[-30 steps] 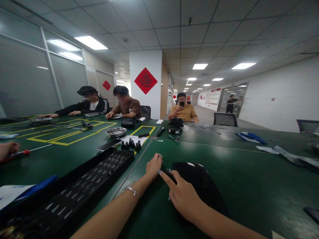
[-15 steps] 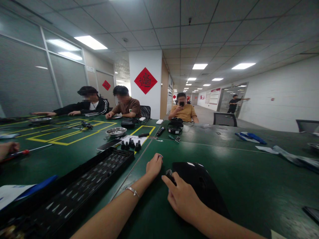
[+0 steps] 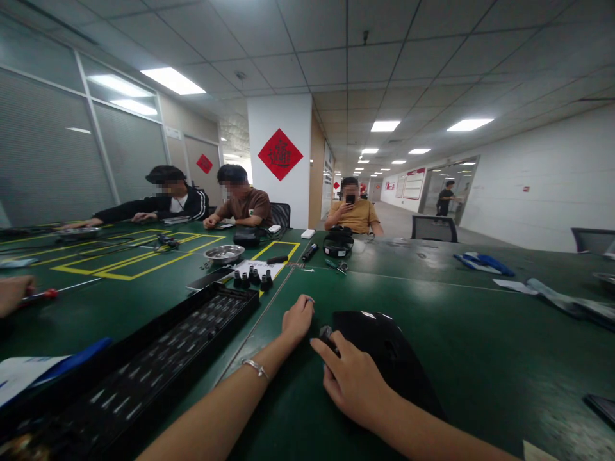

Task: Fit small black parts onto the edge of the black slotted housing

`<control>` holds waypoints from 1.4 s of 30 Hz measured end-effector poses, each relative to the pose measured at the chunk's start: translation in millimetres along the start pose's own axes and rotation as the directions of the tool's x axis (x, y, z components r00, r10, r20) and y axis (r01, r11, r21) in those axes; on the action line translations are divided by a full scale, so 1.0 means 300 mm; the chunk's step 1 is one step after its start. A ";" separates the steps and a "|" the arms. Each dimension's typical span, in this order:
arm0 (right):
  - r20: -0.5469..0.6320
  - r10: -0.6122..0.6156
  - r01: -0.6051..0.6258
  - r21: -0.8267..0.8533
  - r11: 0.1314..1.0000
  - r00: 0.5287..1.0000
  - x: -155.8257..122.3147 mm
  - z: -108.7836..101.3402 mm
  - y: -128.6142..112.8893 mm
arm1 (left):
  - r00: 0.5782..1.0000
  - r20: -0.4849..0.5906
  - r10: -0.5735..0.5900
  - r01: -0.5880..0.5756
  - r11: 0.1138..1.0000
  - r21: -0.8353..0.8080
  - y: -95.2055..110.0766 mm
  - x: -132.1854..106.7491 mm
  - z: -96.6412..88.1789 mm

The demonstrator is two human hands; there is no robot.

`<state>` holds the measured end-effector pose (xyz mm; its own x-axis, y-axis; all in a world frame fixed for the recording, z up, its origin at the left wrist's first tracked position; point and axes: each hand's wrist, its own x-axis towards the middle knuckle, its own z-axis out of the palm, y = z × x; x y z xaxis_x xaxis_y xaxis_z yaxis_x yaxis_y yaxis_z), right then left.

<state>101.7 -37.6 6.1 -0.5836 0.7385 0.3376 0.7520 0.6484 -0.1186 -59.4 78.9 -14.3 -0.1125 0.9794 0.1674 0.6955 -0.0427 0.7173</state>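
Observation:
My left hand rests low over the green table with its fingers curled together. Whether anything small lies between its fingertips is hidden. Thumb and fingers of my right hand are closed around a small dark knobby piece, whose greyish end sticks out toward my left hand. Beside and partly beneath my right hand lies a glossy black curved shell with a small recess in its surface. The two hands are apart.
To my left runs a long black tray with rows of small pointed pieces. Beyond it stand several black sockets, a phone and a metal bowl. Co-workers sit across the table; another person's hand is at the left edge.
My hands and the dark piece hold nearly still. In the far background, a standing person has lowered an outstretched arm. The other person's hand at the left edge has shifted slightly.

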 end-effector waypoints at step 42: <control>-0.034 -0.029 0.030 0.025 0.999 0.999 0.002 -0.002 -0.006 | 1.000 -0.004 0.000 0.000 1.000 0.005 -0.003 -0.001 0.003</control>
<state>100.1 -38.5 7.0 -0.5942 0.7128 0.3725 0.7264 0.6745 -0.1319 -59.4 78.8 -15.5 -0.1158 0.9786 0.1701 0.6993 -0.0413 0.7136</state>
